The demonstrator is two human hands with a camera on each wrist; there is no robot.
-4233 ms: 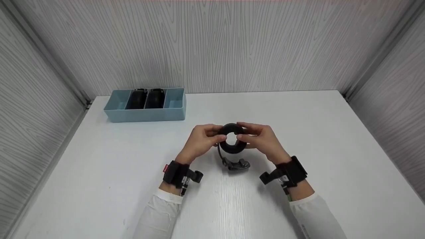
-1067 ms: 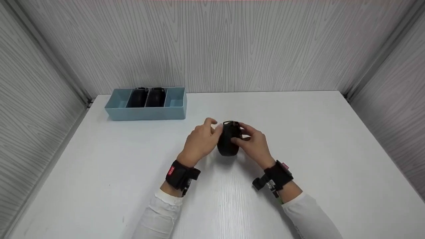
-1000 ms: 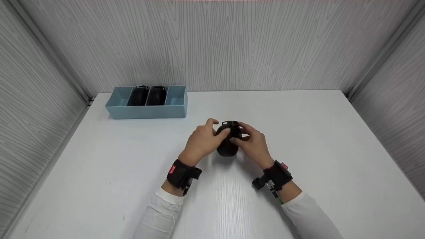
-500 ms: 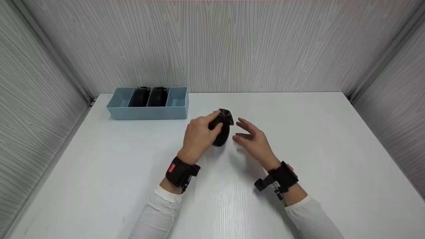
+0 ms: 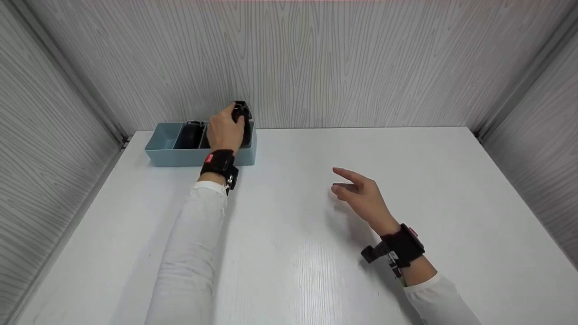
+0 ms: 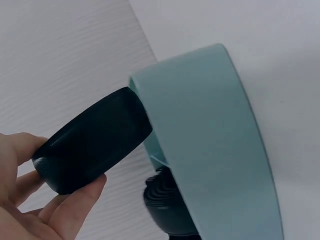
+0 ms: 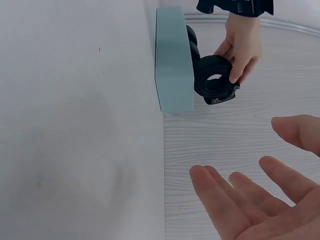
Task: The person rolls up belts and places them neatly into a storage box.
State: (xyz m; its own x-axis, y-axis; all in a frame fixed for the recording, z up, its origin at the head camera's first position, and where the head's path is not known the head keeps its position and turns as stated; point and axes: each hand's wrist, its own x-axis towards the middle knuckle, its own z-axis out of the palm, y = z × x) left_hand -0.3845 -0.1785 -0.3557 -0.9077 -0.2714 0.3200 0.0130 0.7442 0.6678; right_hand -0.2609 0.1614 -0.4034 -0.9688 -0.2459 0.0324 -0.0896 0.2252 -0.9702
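Note:
A coiled black belt (image 5: 247, 131) with its buckle at the top is pinched between the thumb and fingers of my left hand (image 5: 224, 132). It stands at the rightmost compartment of the pale blue divided box (image 5: 176, 158). In the left wrist view the lower end of that belt (image 6: 95, 142) reaches the box's rim (image 6: 190, 110), and the right wrist view shows its coil (image 7: 204, 77) side-on, partly past the rim. My right hand (image 5: 365, 201) hovers over the table with fingers spread, holding nothing.
Another coiled belt (image 5: 189, 135) sits in a middle compartment of the box. A second one (image 6: 170, 207), mostly hidden by my left hand in the head view, lies beside the rightmost compartment. The back wall (image 5: 316, 67) rises close behind the box.
The belt went from loosely coiled with a hanging buckle end to tightly rolled. My right hand let go of it, and my left hand carried it left and back to the box.

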